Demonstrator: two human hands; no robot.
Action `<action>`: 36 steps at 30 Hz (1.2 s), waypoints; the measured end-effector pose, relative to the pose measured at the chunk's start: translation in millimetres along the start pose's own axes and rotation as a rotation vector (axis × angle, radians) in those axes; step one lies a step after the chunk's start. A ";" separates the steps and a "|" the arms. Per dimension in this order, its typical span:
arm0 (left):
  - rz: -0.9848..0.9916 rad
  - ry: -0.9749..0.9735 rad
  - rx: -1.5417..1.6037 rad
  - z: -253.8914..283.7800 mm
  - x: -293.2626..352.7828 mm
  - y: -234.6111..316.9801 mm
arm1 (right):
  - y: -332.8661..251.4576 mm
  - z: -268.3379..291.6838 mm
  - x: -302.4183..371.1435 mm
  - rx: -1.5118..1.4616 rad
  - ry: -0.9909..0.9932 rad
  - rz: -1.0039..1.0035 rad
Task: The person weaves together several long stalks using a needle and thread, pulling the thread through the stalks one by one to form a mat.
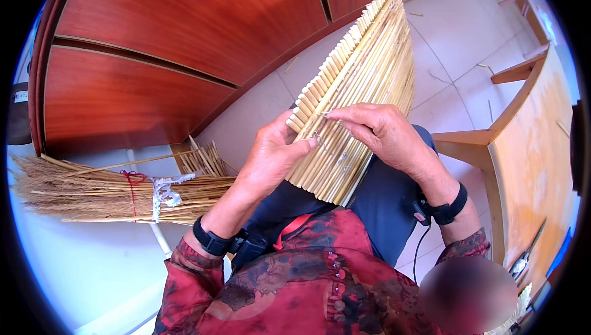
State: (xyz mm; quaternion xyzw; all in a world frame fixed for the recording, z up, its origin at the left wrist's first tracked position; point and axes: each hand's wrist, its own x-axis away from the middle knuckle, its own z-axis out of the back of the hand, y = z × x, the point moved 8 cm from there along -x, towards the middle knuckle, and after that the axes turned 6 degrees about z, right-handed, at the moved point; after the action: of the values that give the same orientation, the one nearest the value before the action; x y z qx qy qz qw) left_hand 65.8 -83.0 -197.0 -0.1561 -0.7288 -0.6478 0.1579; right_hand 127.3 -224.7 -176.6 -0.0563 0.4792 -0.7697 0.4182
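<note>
A stiff panel of pale reed stalks (369,83), bound side by side, stands tilted across my lap. Along its left edge runs a row of cut stalk ends. My left hand (268,156) grips the lower left edge, thumb on the front face and fingers hidden behind. Over the front face, my right hand (391,135) is closed in a pinch near the row of stalk ends. A tiny pale tip shows at its fingertips, too small to name. Small bits of binding thread show among the stalks.
To the left lies a bundle of long dry stalks with feathery heads (92,190), tied with red string and a white strip. Reddish wooden cabinets (184,27) stand ahead. A wooden table (535,150) is at the right, with a pointed metal tool (526,255) on it. Stalk scraps litter the tiled floor.
</note>
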 end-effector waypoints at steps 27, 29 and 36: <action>0.026 -0.017 -0.009 3.9 -0.8 -1.2 | 8.4 -4.1 -9.0 -0.214 -0.188 -0.109; 0.023 -0.018 -0.020 4.4 -1.2 -1.8 | 7.8 -3.2 -9.5 -0.233 -0.202 -0.132; 0.043 -0.014 -0.055 2.5 0.1 -0.6 | 5.1 -1.3 -9.6 -0.224 -0.225 -0.132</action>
State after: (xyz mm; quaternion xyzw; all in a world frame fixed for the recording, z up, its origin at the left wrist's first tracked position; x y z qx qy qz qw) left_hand 65.4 -80.6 -197.8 -0.1805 -0.7081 -0.6630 0.1624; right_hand 135.8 -218.1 -178.3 -0.2196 0.5072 -0.7263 0.4086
